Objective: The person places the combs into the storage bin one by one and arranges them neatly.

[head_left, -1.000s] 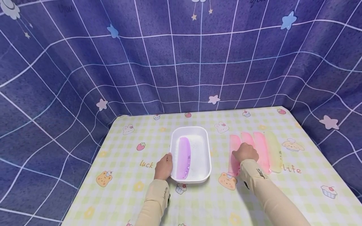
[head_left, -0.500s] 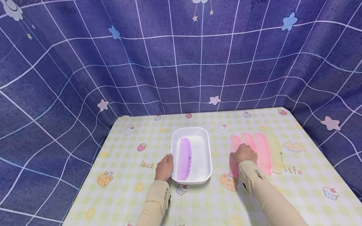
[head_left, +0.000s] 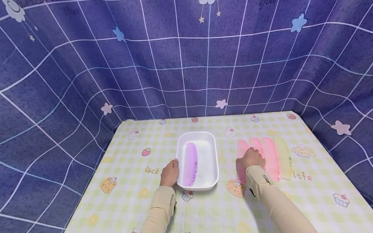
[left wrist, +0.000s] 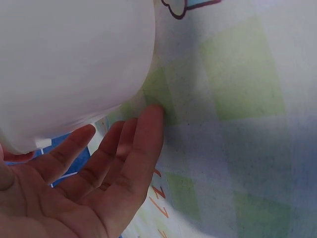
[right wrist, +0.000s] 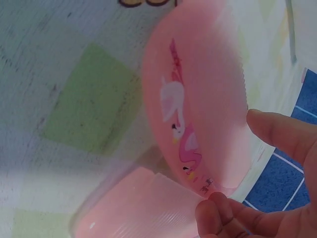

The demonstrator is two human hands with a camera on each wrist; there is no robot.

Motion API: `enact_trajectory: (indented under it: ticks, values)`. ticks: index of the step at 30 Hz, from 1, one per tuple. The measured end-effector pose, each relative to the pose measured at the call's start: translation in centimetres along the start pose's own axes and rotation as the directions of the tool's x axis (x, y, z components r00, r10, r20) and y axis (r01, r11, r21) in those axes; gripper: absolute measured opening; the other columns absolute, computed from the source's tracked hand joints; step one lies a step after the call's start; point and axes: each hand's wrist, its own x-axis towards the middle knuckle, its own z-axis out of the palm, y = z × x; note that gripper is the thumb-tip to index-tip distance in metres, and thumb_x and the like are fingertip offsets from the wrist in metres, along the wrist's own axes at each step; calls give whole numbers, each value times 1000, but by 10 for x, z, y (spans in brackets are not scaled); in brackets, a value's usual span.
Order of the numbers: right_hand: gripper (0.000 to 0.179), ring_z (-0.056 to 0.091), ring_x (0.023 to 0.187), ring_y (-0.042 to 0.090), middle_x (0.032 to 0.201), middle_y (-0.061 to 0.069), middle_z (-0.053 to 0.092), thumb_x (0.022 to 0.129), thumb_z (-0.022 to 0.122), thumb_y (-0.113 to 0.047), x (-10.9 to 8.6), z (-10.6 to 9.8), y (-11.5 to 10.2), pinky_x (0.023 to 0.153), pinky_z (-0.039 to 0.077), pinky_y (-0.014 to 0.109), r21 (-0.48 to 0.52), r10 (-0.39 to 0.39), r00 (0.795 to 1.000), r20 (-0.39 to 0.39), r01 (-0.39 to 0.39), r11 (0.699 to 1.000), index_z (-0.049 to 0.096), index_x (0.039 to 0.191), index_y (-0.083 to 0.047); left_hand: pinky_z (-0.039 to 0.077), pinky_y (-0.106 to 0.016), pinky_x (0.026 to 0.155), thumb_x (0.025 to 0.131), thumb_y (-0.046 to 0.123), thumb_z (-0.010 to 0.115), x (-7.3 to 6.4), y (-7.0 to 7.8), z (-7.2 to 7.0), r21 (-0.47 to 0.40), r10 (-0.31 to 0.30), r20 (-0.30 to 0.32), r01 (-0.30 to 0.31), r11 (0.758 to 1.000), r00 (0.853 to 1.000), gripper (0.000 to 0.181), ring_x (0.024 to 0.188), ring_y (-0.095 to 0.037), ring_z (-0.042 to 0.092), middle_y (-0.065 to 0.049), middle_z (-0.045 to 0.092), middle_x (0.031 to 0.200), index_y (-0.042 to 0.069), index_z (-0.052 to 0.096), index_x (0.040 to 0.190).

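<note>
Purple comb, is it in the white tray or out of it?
In: the head view shows the purple comb lying inside the white tray, bare floor beside it.

In the head view, bright, even light is provided; a soft shadow is cast on the cloth point(head_left: 212, 212) behind the grip of the right hand point(head_left: 252, 158). Small glints are returned by the purple comb point(head_left: 190, 165) beside the left hand point(head_left: 169, 173). In the left wrist view, the palm is dimmed. In the right wrist view, the gripped pink comb point(right wrist: 213, 99) is softly blurred.
</note>
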Motion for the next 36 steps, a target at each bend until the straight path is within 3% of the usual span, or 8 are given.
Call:
enact_trajectory:
  ticks: [8, 19, 36]
  values:
    - [63, 57, 105, 51, 108, 32, 54, 79, 70, -29, 6, -1, -1, 88, 47, 61, 10, -9, 1000, 22, 9, 1000, 53, 116, 18, 47, -57, 100, 111, 32, 32, 3, -2, -1, 0, -6, -6, 6, 1000, 1000, 49, 121, -47, 58, -27, 61, 133, 0, 60, 135]
    - [70, 53, 113, 55, 115, 36, 48, 79, 73, -26, 9, -3, -2, 91, 46, 65, 48, 14, 996, 83, -18, 999, 47, 125, 19, 45, -59, 101, 111, 31, 32, 3, -4, 2, 7, 1, -18, -1, 1000, 1000, 49, 121, -50, 57, -29, 61, 132, -1, 60, 134]
    - [77, 48, 118, 58, 124, 41, 44, 73, 80, -20, 11, -8, 2, 95, 42, 69, 142, 4, 995, 96, -18, 990, 45, 130, 17, 47, -58, 99, 111, 30, 34, 4, -5, 3, 13, 3, -22, -3, 1000, 1000, 47, 120, -49, 58, -28, 62, 130, -1, 62, 131]
